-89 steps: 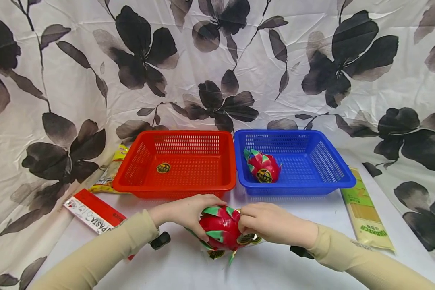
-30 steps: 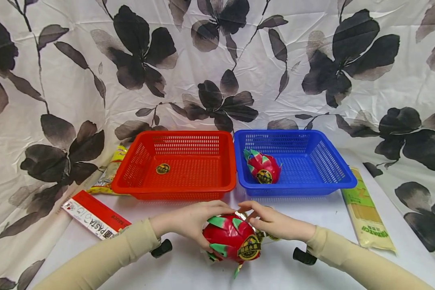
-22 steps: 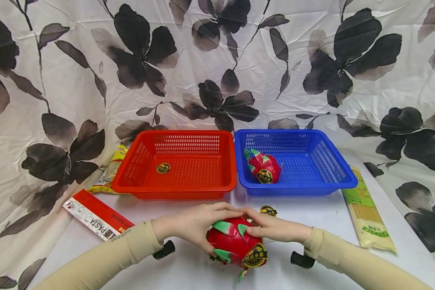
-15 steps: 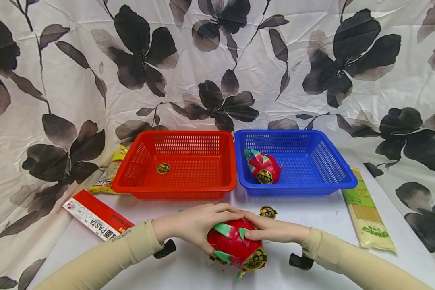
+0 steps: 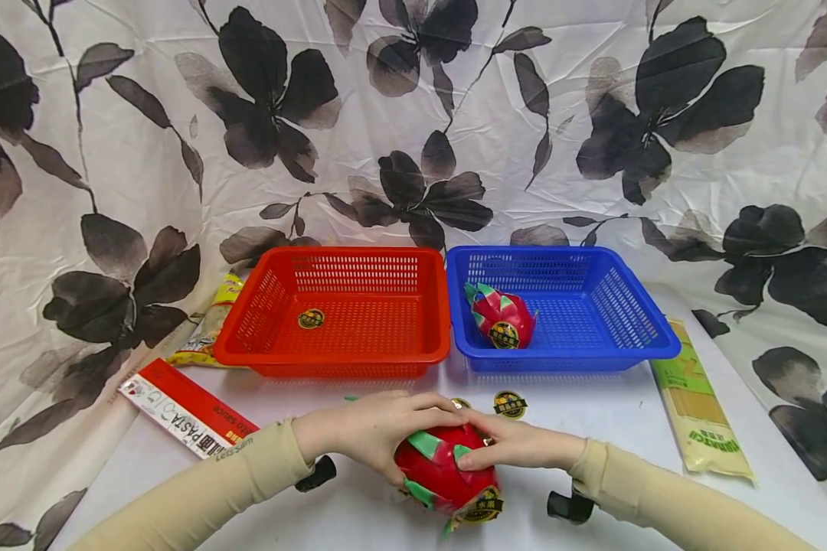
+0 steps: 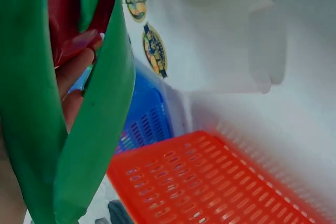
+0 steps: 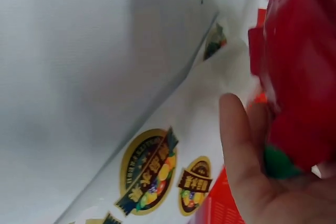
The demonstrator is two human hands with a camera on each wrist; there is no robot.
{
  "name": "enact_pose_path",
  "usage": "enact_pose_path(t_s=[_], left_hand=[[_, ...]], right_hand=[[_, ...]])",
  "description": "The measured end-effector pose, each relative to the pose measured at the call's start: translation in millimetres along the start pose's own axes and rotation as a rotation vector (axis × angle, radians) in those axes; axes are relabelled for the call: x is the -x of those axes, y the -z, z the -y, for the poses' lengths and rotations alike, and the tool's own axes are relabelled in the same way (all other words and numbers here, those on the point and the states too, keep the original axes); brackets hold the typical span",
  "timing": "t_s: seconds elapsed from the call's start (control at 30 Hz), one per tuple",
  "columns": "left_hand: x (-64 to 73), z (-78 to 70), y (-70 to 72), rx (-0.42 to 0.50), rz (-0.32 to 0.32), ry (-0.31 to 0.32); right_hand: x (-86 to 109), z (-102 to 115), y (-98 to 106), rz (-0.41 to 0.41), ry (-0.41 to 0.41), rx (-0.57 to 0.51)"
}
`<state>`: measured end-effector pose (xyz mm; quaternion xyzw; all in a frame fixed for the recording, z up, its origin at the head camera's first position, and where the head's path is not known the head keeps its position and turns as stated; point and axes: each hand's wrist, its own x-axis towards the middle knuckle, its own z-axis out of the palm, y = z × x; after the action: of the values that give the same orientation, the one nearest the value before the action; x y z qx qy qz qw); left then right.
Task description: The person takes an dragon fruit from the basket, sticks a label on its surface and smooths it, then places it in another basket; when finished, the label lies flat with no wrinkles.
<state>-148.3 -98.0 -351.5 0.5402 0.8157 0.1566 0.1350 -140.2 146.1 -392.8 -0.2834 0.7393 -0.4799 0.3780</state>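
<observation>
A red toy dragon fruit point(image 5: 443, 468) with green leaf tips is held low at the front middle of the table, a round black-and-gold sticker point(image 5: 482, 506) on its lower right. My left hand point(image 5: 379, 428) grips it from the left and top, its long green leaves point(image 6: 97, 114) close to the left wrist camera. From the right, my right hand point(image 5: 517, 440) holds it too, thumb on the front and fingers over the top. Beside the hands lies a white sheet of round stickers point(image 7: 147, 174), partly hidden by the hands and fruit in the head view.
A red basket point(image 5: 344, 360) with one sticker inside stands left of a blue basket point(image 5: 565, 354) holding another dragon fruit point(image 5: 499, 314). On the left lie a red-and-white pasta box point(image 5: 186, 409) and a yellow bag point(image 5: 210, 329); a noodle pack point(image 5: 703, 405) lies right.
Three seconds ago the right hand was at the fruit's right side; it drew back, uncovering the sticker there, and then took hold of the fruit's top. The fruit has shifted slightly right and turned.
</observation>
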Motion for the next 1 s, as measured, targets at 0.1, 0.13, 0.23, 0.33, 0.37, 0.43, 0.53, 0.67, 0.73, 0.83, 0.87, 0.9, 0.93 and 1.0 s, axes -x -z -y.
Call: enact_pose_path(t_s=[0.1,0.13,0.23,0.33,0.37,0.43,0.53,0.67,0.73,0.83,0.87,0.9,0.93,1.0], left_hand=[[-0.5,0.7,2.0,-0.087,-0.034,0.007],[-0.6,1.3,2.9,-0.121,-0.052,0.009],[0.0,3.7,4.4,-0.225,-0.117,0.022],[1.7,7.0,2.6,-0.295,-0.182,0.05],[2.4,8.0,1.7,-0.314,-0.207,0.059],[3.4,10.4,-0.6,-0.34,-0.258,0.074],[4.1,14.3,-3.3,-0.361,-0.351,0.088],[5.2,19.6,-5.4,-0.331,-0.49,0.134],[6.1,21.7,-6.6,-0.295,-0.556,0.169],[7.2,25.6,-10.3,-0.231,-0.653,0.222],[7.3,26.9,-12.2,-0.207,-0.691,0.239],[7.3,27.8,-14.0,-0.175,-0.728,0.253],[7.2,28.5,-16.0,-0.136,-0.767,0.264],[6.3,28.7,-20.2,-0.037,-0.827,0.288]], right_hand=[[-0.3,0.0,-0.2,-0.035,0.029,-0.048],[-0.1,0.5,0.0,-0.051,0.035,-0.062],[1.2,2.2,1.0,-0.103,0.044,-0.091],[3.1,4.0,1.8,-0.157,0.042,-0.093],[3.7,4.5,2.0,-0.174,0.042,-0.09],[4.8,5.2,2.7,-0.212,0.043,-0.075],[6.6,5.1,4.2,-0.266,0.038,-0.06],[9.4,5.4,7.8,-0.338,0.015,-0.033],[10.8,5.8,9.9,-0.37,0.004,-0.013],[12.8,6.8,13.1,-0.418,-0.002,0.012],[13.4,7.0,14.2,-0.432,-0.003,0.009],[14.0,7.5,15.1,-0.447,-0.002,0.011],[14.4,7.9,15.9,-0.461,0.003,0.008],[14.9,9.0,17.6,-0.485,0.016,-0.008]])
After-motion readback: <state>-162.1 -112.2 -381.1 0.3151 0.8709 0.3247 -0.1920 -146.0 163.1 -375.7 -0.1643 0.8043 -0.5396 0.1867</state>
